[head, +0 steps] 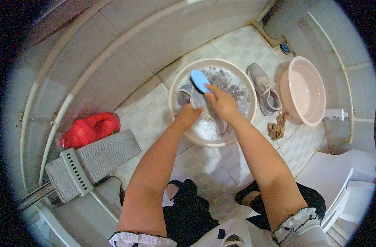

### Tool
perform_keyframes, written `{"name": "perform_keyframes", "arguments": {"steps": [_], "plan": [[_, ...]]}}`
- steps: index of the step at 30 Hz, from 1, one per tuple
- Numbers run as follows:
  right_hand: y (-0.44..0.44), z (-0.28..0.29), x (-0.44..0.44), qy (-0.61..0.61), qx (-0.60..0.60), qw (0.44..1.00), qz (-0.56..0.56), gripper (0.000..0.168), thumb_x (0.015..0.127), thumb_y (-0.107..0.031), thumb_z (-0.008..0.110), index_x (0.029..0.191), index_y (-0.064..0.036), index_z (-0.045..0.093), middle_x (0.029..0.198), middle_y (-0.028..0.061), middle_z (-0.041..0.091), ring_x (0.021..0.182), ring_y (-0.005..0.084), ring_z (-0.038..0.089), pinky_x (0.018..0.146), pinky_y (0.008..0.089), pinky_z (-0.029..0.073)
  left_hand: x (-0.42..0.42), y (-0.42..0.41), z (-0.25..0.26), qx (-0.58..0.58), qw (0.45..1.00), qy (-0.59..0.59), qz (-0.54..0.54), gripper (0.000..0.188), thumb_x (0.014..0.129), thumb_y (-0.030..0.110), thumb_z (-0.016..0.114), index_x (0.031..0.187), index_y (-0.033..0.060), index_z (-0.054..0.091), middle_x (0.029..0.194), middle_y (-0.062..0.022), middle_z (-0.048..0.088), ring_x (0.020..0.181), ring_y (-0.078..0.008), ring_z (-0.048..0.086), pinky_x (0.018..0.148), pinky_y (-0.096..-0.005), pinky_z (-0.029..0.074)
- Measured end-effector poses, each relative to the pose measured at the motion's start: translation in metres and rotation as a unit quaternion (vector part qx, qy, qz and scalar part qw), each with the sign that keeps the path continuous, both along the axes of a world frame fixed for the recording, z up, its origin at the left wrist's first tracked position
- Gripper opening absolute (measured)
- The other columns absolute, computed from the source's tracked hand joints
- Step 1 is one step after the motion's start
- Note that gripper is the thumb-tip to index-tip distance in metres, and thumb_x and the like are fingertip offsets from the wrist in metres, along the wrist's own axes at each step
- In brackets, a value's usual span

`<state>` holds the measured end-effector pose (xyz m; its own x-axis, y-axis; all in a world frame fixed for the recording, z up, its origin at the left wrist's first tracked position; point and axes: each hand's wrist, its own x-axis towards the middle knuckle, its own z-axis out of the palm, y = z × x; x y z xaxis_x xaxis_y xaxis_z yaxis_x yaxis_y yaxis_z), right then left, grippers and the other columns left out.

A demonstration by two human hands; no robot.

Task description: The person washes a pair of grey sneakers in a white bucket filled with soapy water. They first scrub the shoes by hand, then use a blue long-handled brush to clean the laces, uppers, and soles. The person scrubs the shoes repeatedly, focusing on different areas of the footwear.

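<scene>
A round, cream plastic basin (212,60) full of sudsy water sits on the tiled floor before me. My left hand (188,116) grips a wet grey shoe (201,101) over the basin, and part of the shoe dips into the foam. In my right hand (222,103) is a scrubbing brush with a blue back (199,79), its dark bristles against or just above the shoe. My fingers and the brush hide part of the shoe. To the right of the basin lies a second grey shoe (258,75) with pale laces.
A pink basin (303,89) stands tilted on the right, near a white bottle (333,114). Crumpled brown fabric (277,129) lies on the floor. At left are a red jug (96,126) and a grey flat mop head (109,151). Pipes (73,89) run along the wall.
</scene>
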<state>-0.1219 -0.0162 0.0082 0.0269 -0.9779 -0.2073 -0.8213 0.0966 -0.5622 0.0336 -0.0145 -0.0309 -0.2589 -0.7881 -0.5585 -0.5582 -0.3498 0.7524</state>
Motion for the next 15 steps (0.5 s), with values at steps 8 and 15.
{"name": "perform_keyframes", "arguments": {"steps": [8,15], "plan": [[0.029,-0.074,-0.087,0.008,0.011,0.990,-0.137,0.035,0.087,-0.028,0.043,0.117,-0.011,0.049,0.096,0.0208,0.059,0.088,0.0379,0.057,0.080,0.0437,0.043,-0.015,-0.014,-0.026,-0.048,0.983,0.067,0.165,0.034,0.084,0.020,0.053,0.114,0.0049,0.048,0.095,-0.0160,0.057,0.082,-0.0288,0.058,0.067,-0.0361,0.048],[0.080,0.020,0.001,0.038,0.000,0.998,0.047,0.037,0.086,-0.025,0.045,0.123,-0.023,0.045,0.084,0.0202,0.061,0.067,0.0360,0.060,0.063,0.0468,0.047,0.003,-0.007,-0.035,0.048,0.951,0.161,0.258,0.024,0.085,0.019,0.050,0.106,0.0068,0.050,0.085,-0.0092,0.057,0.066,-0.0197,0.056,0.052,-0.0319,0.047]]}}
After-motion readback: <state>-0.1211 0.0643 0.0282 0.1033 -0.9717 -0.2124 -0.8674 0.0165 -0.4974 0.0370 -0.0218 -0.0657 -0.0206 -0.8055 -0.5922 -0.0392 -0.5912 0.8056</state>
